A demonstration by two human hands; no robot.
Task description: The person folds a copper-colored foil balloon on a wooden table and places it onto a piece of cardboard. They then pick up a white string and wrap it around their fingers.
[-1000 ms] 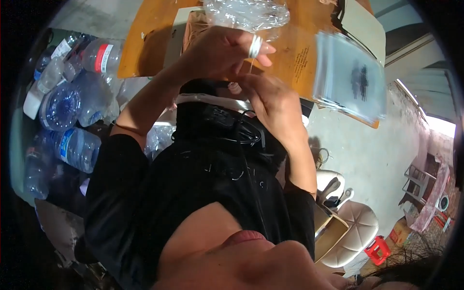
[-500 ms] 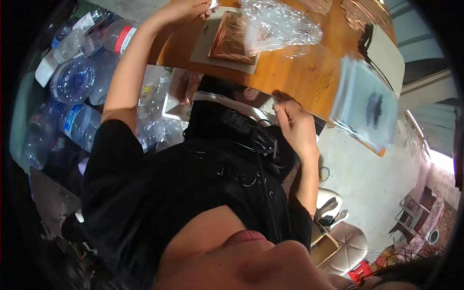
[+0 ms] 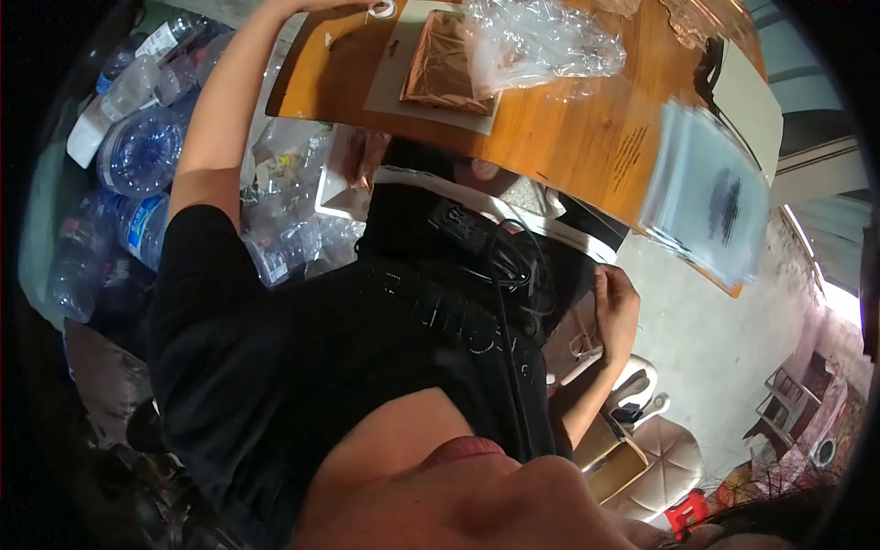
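The left hand [image 3: 353,7] pinched a small tape roll [image 3: 380,9] at the wooden table's [image 3: 568,137] far edge, light, rigid, best gripped by its rim, while the right hand [image 3: 619,307] hung below, fingers loosely curled, empty.

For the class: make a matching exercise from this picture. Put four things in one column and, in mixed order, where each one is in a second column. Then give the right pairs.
Things
1. Copper-coloured foil sheet
2. Crumpled clear plastic wrap
3. Stack of clear plastic sleeves
4. Pile of clear plastic water bottles

Places
A. At the wooden table's right edge, overhanging it
B. Off the table, beside the person's left arm
C. Lying on a grey card on the table
D. On the table, overlapping the foil sheet's right side

Pairs: 1-C, 2-D, 3-A, 4-B
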